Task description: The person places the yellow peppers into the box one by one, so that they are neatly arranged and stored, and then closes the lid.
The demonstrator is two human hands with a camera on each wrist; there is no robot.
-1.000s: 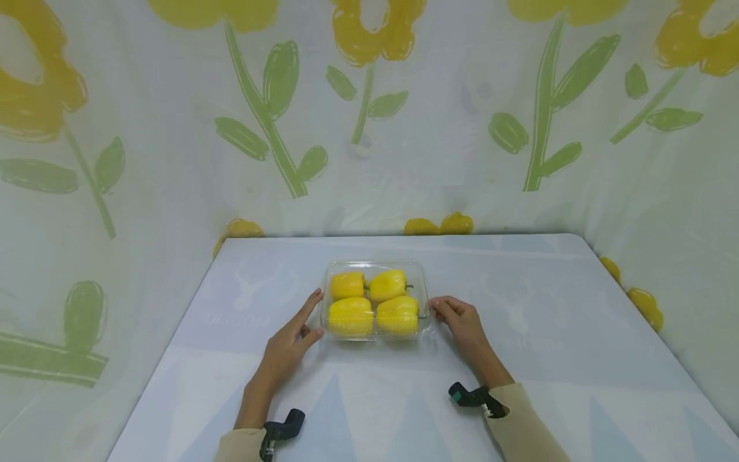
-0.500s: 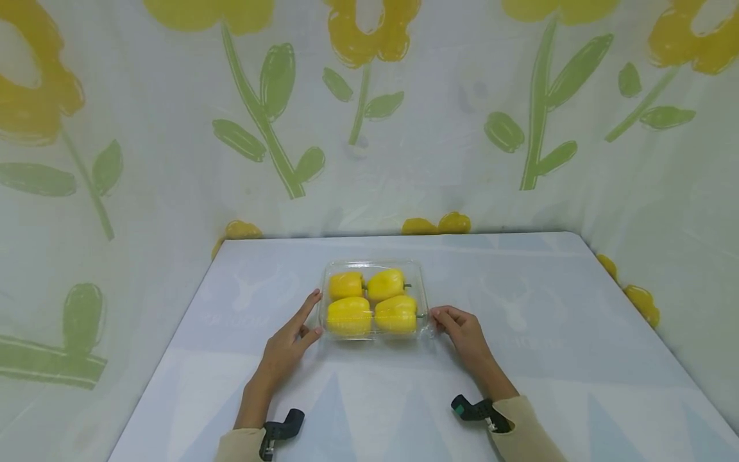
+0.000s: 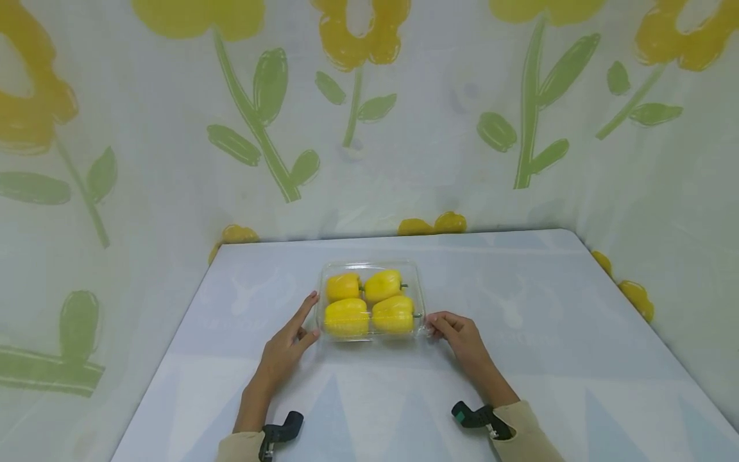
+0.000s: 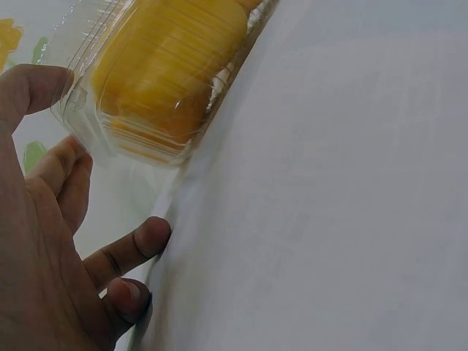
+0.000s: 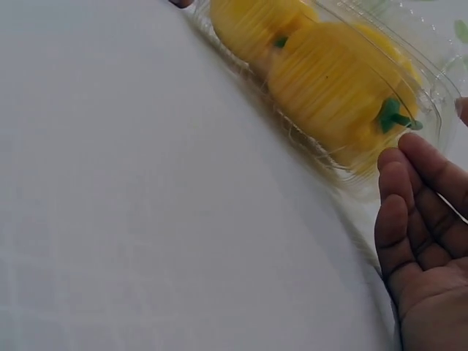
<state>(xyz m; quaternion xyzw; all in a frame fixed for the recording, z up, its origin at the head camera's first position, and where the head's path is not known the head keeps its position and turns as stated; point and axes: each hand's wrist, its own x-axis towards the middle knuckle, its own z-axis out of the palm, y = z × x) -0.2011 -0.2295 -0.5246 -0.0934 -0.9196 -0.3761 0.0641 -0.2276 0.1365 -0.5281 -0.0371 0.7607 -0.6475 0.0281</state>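
A clear plastic clamshell container (image 3: 371, 264) rests on the table with its lid down over several yellow bell peppers (image 3: 346, 317), which have green stems. My left hand (image 3: 283, 353) touches the container's left side with thumb and forefinger spread. In the left wrist view, the other fingers of that left hand (image 4: 44, 219) sit below the container's edge. At the front right corner my right hand (image 3: 464, 337) pinches the rim between thumb and fingertips. The right wrist view shows fingers (image 5: 395, 179) lying against that end, beside a pepper stem (image 5: 395, 117); the thumb is mostly cut off.
A pale, patterned white table (image 3: 554, 333) extends around the container. Behind and beside it hangs a white curtain (image 3: 427, 160) printed with yellow flowers. A black wrist camera (image 3: 283, 428) sits on the left wrist, another camera (image 3: 476, 416) on the right.
My right hand has slid along the container's right edge, toward the near corner. The left hand keeps its place against the container. The head view has shifted slightly.
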